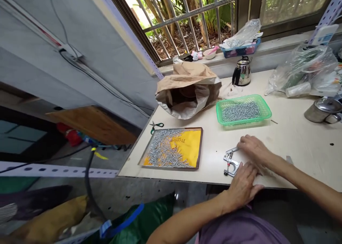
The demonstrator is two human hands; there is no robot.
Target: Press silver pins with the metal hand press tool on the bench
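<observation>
A small silver tool like pliers [231, 164], with a C-shaped jaw, a spring, a red part and a dark knob, lies near the table's front edge. My left hand [243, 182] is closed around its lower end. Over the end of the upper lever, my right hand [253, 150] has its fingers curled, slightly blurred. Whatever lies under the palms is hidden. To the left, a shallow tray [200, 147] with a yellow bottom holds many small metal pins or screws [164, 149]. Behind my hands a green plastic basket [218, 116] contains more of the same pieces.
Green-handled scissors [157, 125] lie beyond the tray. An open brown paper bag [192, 78] stands near the barred window. A steel kettle [243, 72], plastic bags [304, 69] and a metal lidded cup [319, 110] occupy the back and right. The table's left edge drops to the floor.
</observation>
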